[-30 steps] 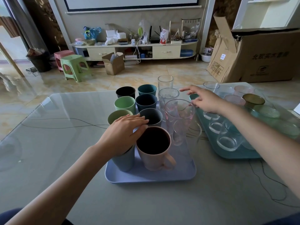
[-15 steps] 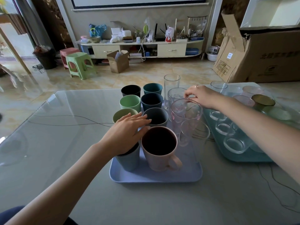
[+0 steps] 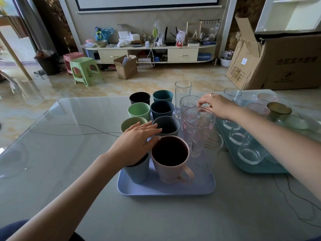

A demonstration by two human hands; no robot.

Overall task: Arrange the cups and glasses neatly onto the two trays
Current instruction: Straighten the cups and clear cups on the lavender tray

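Beneath both hands the lavender tray [image 3: 165,190] carries the cups and tall glasses in tidy rows, the flat, spread left hand [image 3: 137,145] resting atop a blue cup [image 3: 138,171], probably steadying it, while the right hand [image 3: 216,106] pinches a patterned glass's [image 3: 198,124] rim, seemingly to straighten it.

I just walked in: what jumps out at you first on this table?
A lavender tray in the middle, packed with coloured cups, a big pink mug nearest. The left hand rests flat on a blue cup, while the right hand touches the rim of a clear glass. A teal tray of glasses sits to the right.
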